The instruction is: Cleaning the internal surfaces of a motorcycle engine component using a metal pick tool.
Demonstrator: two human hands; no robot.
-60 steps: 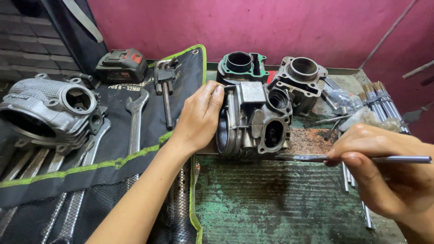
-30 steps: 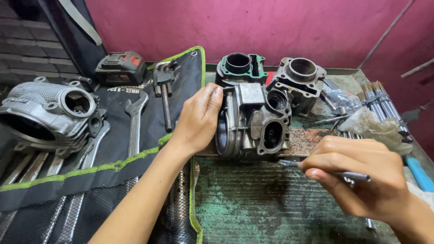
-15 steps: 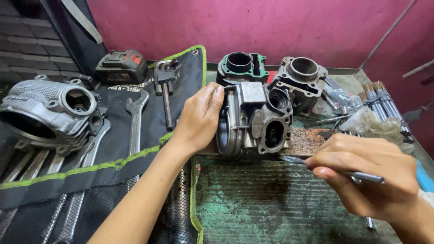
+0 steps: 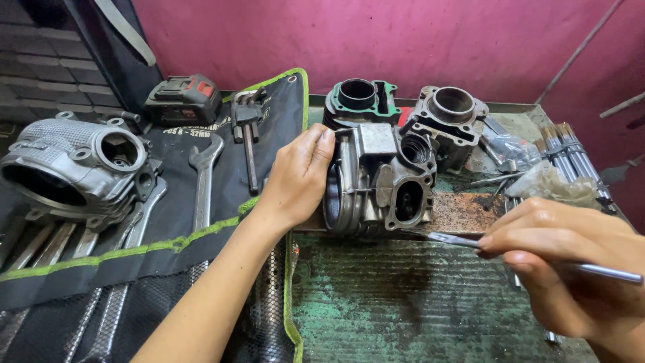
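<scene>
Hands first: your left hand [image 4: 297, 176] was cupped over the left end of the grey cylinder head [image 4: 378, 183], palm and fingers pressed on it to hold it steady. That head sat on a rusty flat bar [image 4: 463, 214] on the green workbench [image 4: 403, 302], ports facing you. Your right hand [image 4: 571, 269] was closed on a thin metal pick [image 4: 463, 240], pinched like a pencil, with the tip right at the lower edge of the head, below the oval port.

Looked to me like you were mid-scrape, picking at that bottom face. Next move probably needed a firm brace from the left and a light, shallow stroke, since a slip could gouge the metal.

Two more cylinder blocks [image 4: 410, 111] stood just behind, and another cylinder head [image 4: 74, 171] lay on the black tool roll [image 4: 201, 195] with the wrenches [image 4: 201, 181], well off to your left.
</scene>
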